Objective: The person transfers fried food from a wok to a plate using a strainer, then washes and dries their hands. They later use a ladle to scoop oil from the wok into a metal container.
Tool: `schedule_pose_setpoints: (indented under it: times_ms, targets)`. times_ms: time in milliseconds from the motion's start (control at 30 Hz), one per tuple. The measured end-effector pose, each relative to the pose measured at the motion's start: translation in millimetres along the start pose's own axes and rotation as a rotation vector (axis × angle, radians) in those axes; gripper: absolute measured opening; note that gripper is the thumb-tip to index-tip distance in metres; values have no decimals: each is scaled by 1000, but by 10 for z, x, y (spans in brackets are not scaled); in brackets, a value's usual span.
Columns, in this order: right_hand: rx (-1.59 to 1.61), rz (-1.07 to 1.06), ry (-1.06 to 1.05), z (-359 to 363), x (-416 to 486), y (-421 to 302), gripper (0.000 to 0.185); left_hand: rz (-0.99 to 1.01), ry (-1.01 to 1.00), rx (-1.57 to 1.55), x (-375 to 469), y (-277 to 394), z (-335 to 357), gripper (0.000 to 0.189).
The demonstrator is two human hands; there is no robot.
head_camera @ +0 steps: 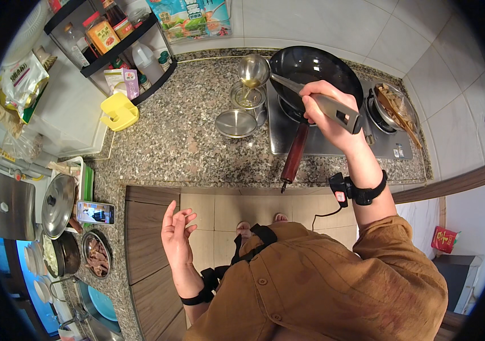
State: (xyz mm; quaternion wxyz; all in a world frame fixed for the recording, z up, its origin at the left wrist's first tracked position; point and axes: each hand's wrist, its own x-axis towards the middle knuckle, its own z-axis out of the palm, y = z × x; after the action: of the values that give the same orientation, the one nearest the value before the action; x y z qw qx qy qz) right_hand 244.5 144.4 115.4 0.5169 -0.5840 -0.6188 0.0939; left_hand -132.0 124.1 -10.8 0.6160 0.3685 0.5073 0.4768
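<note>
My right hand [332, 111] is closed around the handle of a metal ladle [254, 70], which reaches left past the wok. Yellowish oil runs from the tilted ladle into a metal-rimmed strainer pot [248, 96] on the granite counter. Just below it, a round metal lid [236, 123] leans at the container's side. A black wok [315, 68] with a dark red wooden handle [295, 153] sits on the left burner, its inside dark and glossy. My left hand [178, 234] hangs in front of the cabinets, fingers apart and holding nothing.
At right on the gas stove [340, 147], a metal bowl [395, 104] holds food and a wooden spatula [398, 113]. A yellow plastic holder [120, 111] stands below the spice rack [127, 40]. On the left counter are a lidded pot [59, 206], a phone [95, 212] and a meat dish [96, 254].
</note>
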Motion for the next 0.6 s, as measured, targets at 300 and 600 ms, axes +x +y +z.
schedule_pose_setpoints:
  times_ms: [300,600]
  targets:
    - [-274,-322,-111,-45,-81,37,18,-6,4,10,20,6,23,44]
    - [-362,-382,-212,-55,-214,31,20,-10,4,9,26,8,42,44]
